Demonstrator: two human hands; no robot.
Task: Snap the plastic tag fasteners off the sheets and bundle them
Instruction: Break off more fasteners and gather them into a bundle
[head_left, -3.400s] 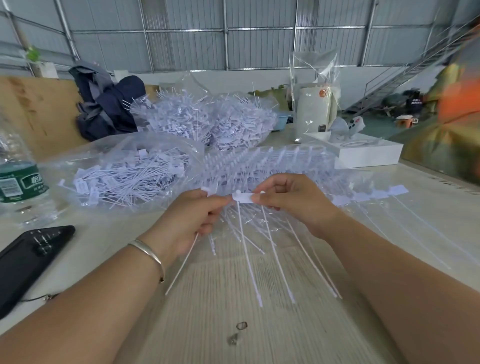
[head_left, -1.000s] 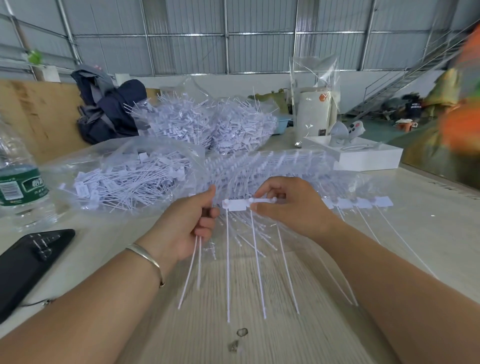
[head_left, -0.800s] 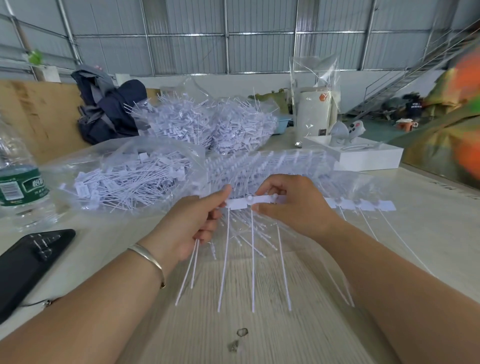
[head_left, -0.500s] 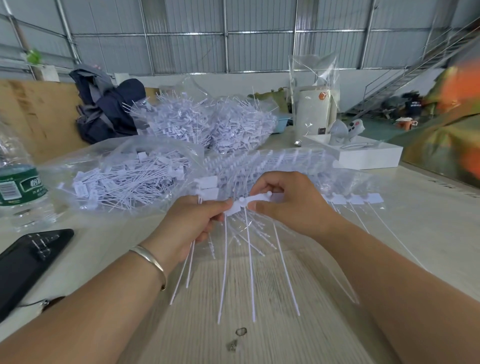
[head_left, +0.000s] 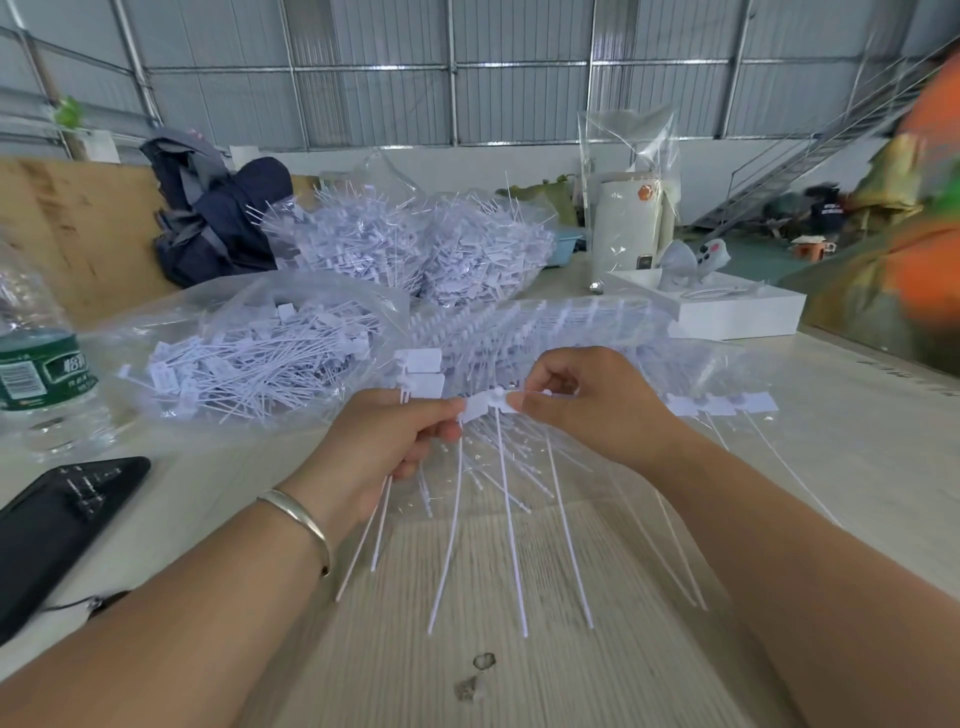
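Both hands met above the pale wood-grain surface (head_left: 519, 675), near the middle of the view. The left hand (head_left: 384, 441), a metal bangle (head_left: 301, 519) on its wrist, had its grip clamped on a small bundle of loose fasteners (head_left: 423, 374), their flat white heads standing above the fist and their thin tails hanging below it. Its thumb and forefinger also pinched the end tag (head_left: 475, 408) of the strip of fasteners (head_left: 727, 405). The right hand (head_left: 597, 405) pinched that same strip just beside the left, fingers curled; the strip ran on to the right, and its long tails drooped towards the near edge.

Just beyond the hands lay a stack of sheets (head_left: 545, 327) under clear film. Far left of it sat a clear bag of loose fasteners (head_left: 249, 353), with fuller bags (head_left: 415, 249) behind. A water bottle (head_left: 41, 364) and a black phone (head_left: 57, 525) lay at the left.
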